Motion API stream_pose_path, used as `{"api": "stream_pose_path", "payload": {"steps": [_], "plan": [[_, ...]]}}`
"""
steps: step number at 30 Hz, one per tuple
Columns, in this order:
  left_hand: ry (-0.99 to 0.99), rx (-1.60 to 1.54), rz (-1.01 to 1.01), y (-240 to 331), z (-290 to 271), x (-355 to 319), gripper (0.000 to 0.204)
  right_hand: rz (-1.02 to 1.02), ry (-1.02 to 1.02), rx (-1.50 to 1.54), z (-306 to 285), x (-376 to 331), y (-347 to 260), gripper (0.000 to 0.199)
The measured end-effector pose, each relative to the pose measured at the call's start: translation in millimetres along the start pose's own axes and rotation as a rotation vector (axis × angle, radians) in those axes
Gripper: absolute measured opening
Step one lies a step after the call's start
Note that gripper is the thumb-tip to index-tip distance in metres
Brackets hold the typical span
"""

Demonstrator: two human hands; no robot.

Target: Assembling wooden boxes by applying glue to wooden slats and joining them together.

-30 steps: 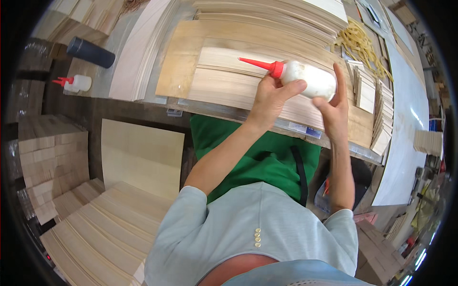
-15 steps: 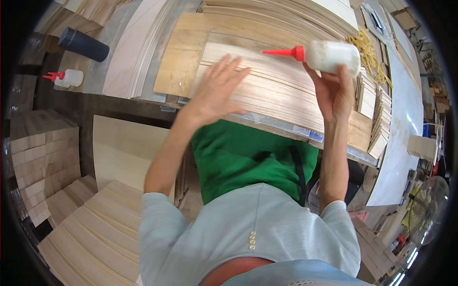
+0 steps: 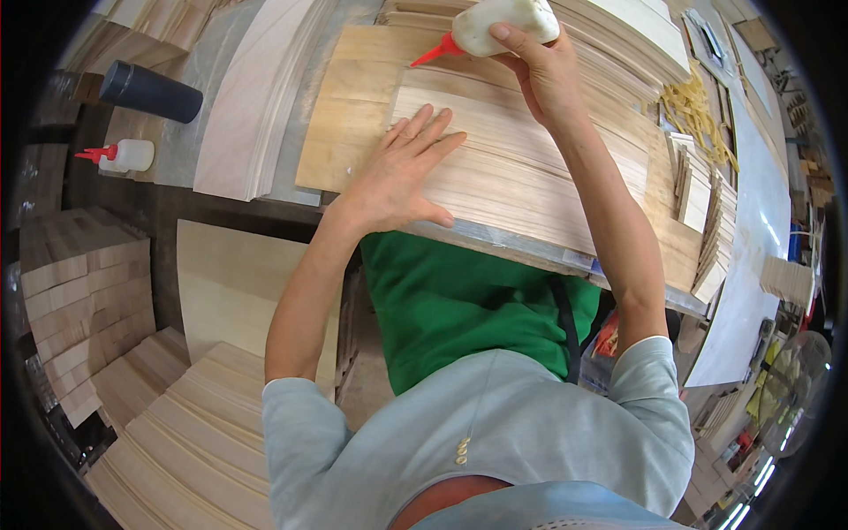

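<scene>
My right hand is wrapped round a white squeeze bottle with a red pointed nozzle. The bottle is tilted, its tip aimed down and left over the far left corner of the wooden strips. These pale strips lie side by side on a yellowish wooden board. My left hand lies flat on their left end, fingers spread, with nothing held in it.
Stacked thin boards and a dark cylinder are at the left, beside another red-tipped bottle. Small wood pieces and a yellow tangle of strips lie at the right. Block stacks stand at lower left.
My right hand has carried the bottle left and farther away, and its nozzle now tips downward. My left hand has settled flat on the strips.
</scene>
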State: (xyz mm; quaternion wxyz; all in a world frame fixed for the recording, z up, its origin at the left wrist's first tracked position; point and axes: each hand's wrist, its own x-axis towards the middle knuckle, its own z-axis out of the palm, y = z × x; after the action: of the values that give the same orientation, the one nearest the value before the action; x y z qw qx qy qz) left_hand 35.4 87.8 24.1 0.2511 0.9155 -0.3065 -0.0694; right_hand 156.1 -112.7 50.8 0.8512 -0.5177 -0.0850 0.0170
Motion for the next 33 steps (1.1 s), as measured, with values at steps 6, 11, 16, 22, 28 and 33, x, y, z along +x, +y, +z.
{"api": "stream_pose_path", "payload": {"steps": [6,11,16,22,28,33], "plan": [[-0.012,-0.05,-0.052,5,-3,1,0.108,-0.081,0.002,-0.07,-2,6,11,0.046],[-0.026,-0.036,-0.068,5,-4,2,0.108,-0.038,-0.035,-0.105,2,5,8,0.045],[-0.032,-0.031,-0.073,7,-4,3,0.107,-0.104,0.011,-0.258,8,-2,1,0.046],[-0.027,-0.027,-0.072,8,-5,3,0.106,-0.132,0.047,-0.235,9,-2,9,0.047],[-0.031,-0.024,-0.073,8,-5,3,0.106,-0.162,0.094,-0.331,5,-4,5,0.048],[-0.044,-0.014,-0.079,11,-7,5,0.106,-0.186,0.097,-0.324,-12,-12,-9,0.051]]}}
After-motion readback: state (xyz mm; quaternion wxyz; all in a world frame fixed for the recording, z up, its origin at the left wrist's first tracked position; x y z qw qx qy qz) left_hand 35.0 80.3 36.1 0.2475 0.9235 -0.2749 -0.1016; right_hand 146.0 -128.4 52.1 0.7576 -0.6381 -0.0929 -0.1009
